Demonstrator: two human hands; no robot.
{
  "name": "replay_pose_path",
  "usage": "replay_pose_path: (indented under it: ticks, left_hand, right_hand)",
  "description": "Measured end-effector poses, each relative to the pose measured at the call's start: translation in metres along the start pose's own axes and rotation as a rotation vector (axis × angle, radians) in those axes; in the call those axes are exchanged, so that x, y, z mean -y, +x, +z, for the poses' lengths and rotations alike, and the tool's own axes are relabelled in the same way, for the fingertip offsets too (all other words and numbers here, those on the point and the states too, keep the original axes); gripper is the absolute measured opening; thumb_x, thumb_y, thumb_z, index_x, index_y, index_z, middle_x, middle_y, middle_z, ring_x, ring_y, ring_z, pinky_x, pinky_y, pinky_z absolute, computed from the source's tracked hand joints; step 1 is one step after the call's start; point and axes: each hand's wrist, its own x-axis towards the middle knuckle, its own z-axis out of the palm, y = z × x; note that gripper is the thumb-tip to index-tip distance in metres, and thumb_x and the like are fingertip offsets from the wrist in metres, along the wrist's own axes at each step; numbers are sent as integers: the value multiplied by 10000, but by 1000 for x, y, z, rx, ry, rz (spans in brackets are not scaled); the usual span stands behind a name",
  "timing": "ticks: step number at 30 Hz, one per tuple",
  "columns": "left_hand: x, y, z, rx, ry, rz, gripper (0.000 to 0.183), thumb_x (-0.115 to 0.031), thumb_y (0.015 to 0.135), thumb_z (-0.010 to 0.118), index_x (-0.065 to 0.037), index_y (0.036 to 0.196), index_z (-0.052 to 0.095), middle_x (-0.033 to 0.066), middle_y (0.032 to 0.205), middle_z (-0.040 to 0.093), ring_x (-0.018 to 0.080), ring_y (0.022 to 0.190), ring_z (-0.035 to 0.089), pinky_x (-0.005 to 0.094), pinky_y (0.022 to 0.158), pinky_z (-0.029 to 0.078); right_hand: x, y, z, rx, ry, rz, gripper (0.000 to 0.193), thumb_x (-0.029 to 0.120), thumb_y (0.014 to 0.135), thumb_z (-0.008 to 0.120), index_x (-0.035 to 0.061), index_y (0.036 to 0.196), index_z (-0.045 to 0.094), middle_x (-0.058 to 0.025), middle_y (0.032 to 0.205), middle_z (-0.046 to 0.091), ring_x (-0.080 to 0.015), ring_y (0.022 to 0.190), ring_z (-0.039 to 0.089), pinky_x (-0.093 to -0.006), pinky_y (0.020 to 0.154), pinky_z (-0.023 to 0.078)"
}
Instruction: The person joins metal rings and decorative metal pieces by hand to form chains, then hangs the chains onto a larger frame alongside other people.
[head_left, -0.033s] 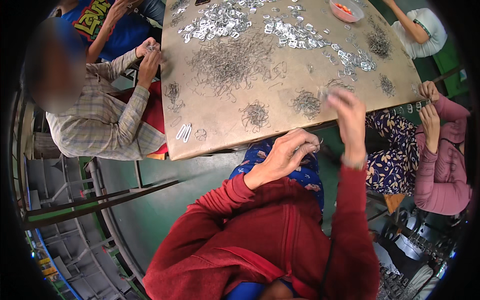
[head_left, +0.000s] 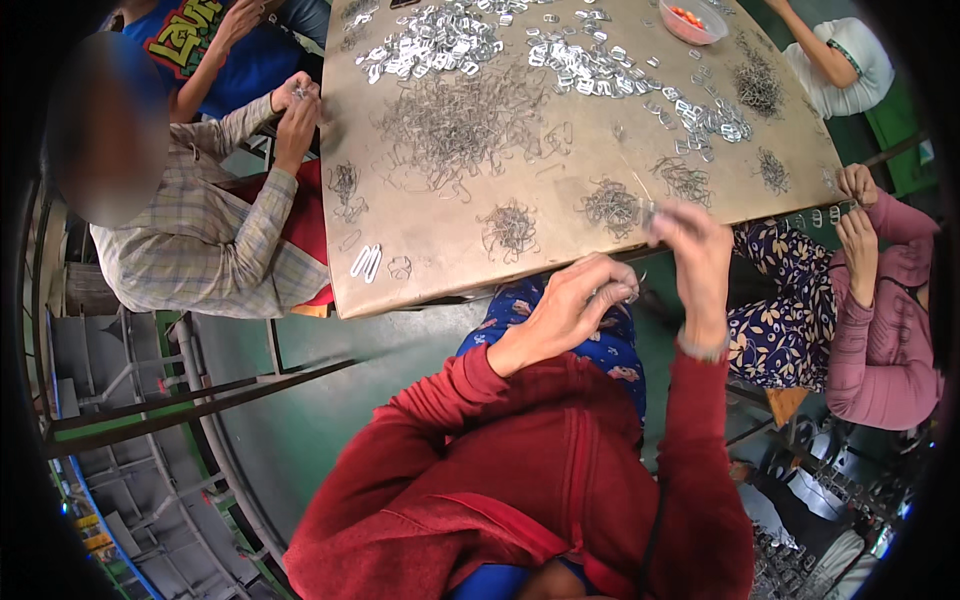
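My left hand [head_left: 575, 305] is in front of the table edge, above my lap, thumb and fingers pinched together. A small bent metal wire piece [head_left: 641, 277] pokes out at its fingertips; the rest is hidden by the fingers. My right hand [head_left: 697, 255] is raised to the right of it, smeared by motion, over the table's edge. Something small and greyish shows at its fingertips, too blurred to name. Nearest to it on the table is a small heap of bent wire hooks [head_left: 612, 207]. Another heap of wire hooks [head_left: 510, 231] lies farther left.
The brown-topped table [head_left: 440, 235] bears a wide wire hook pile [head_left: 455, 125], flat silver buckles [head_left: 430, 45] and a bowl [head_left: 690, 35] of orange pieces. Co-workers sit around it; one in plaid [head_left: 215, 230] at left, one in pink [head_left: 880, 330] at right.
My right hand has moved slightly down, nearer to my left hand and away from the wire heaps. My left hand stays in nearly the same place.
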Motion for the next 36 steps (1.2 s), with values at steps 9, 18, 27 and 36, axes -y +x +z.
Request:
replay_pose_path:
  ticks: [9, 18, 27, 36]
  left_hand:
    - [4, -1, 2, -13, 175, 0, 88, -25, 825, 641, -1, 905, 613, 106, 825, 626, 235, 766, 615, 319, 691, 481]
    - [87, 47, -69, -109, 590, -114, 175, -152, 849, 613, -36, 966, 672, 141, 874, 662, 260, 726, 628, 348, 668, 489]
    - [139, 84, -81, 173, 1116, -92, 141, -88, 804, 561, 47, 842, 555, 227, 856, 594, 387, 813, 603, 451, 700, 489]
    - [130, 132, 25, 202, 718, 59, 157, 34, 762, 509, 37, 919, 518, 268, 858, 594, 434, 817, 592, 469, 699, 491]
  right_hand:
    - [13, -63, 24, -88, 84, -180, 154, -93, 794, 642, -68, 945, 656, -139, 918, 636, -131, 697, 611, -226, 625, 505]
    - [14, -63, 23, -43, 103, -83, 143, -110, 767, 649, -61, 901, 667, -122, 857, 631, -147, 667, 623, -225, 583, 500]
    - [17, -62, 26, 21, 110, 18, 125, -107, 778, 647, -50, 884, 677, -87, 861, 621, -123, 685, 633, -211, 602, 514]
    - [8, -71, 20, -5, 34, -18, 120, -97, 763, 664, -51, 874, 674, -102, 856, 630, -120, 660, 621, -217, 565, 521]
